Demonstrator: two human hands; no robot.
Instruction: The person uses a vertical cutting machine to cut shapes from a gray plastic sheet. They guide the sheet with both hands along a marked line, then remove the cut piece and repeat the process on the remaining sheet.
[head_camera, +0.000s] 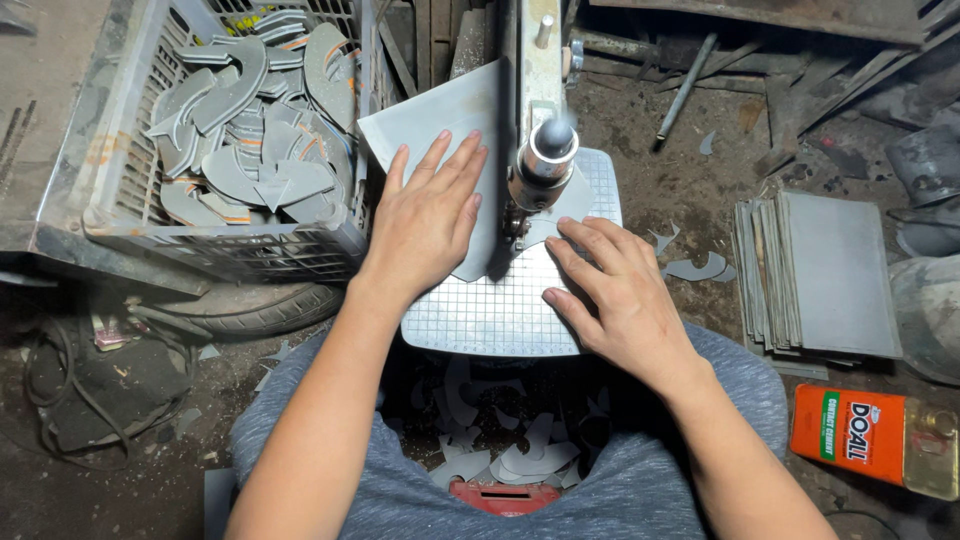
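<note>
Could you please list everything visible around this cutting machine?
flat grey sheet: one, grey, on the machine table under the left hand
gridded metal machine table: one, silvery, centre
upright cutting machine head: one, metallic, above the table
grey plastic crate: one, upper left, full of curved grey cut pieces, many
stack of grey sheets: one stack, right
orange tin can: one, lower right
grey offcuts: many, on the floor below the table
left hand: flat on the sheet
right hand: pressing beside the machine head

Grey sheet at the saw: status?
Left hand and right hand flat on grey sheet, at the blade. Cut pieces in crate. Nothing blocking.
</note>
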